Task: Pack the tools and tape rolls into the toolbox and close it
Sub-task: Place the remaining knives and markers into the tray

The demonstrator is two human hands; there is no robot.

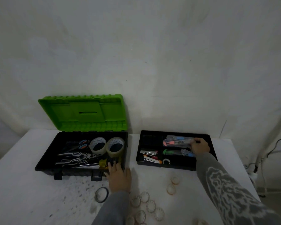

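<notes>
**Head view.** Your left hand (118,177) lies with its fingers laid out straight over the front rim of the open toolbox (78,172), fingertips at the yellow-handled screwdriver (104,163) inside. Beyond those fingertips two clear tape rolls (97,144) stand in the black base. Patterned pliers (76,157) and scissors (83,143) lie further to the left, and the green lid (83,112) is raised behind.

Your right hand (199,147) is in the black tray (151,138), which sits apart to the right of the toolbox. Its fingers are curled onto the right end of a clear packet (177,140) of pink and blue items. Left of that grip lies a metal stapler (148,152). Nearer you than both hands, small tape rolls (150,206) are scattered on the white table (31,200).
</notes>
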